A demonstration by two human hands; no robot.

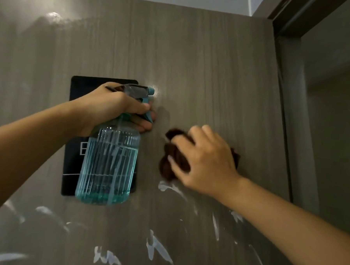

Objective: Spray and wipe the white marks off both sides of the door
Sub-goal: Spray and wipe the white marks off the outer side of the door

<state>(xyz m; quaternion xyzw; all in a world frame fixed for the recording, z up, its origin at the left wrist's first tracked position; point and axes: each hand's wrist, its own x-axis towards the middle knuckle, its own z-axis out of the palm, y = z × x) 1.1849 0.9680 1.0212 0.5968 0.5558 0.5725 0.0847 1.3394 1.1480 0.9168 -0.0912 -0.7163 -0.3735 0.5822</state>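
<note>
A grey wood-grain door [204,63] fills the view. My left hand [112,106] grips the neck and trigger of a clear teal spray bottle [109,161], nozzle against the door beside a small wet patch [157,91]. My right hand [205,160] presses a dark brown cloth [172,162] flat on the door, right of the bottle. Several white marks [158,247] streak the lower door, one just under the cloth [167,186]. The upper door looks free of marks.
A black rectangular sign plate [81,91] is fixed to the door behind the bottle. The door's edge [288,118] runs down the right side, with a dark door frame [287,18] and grey wall beyond it.
</note>
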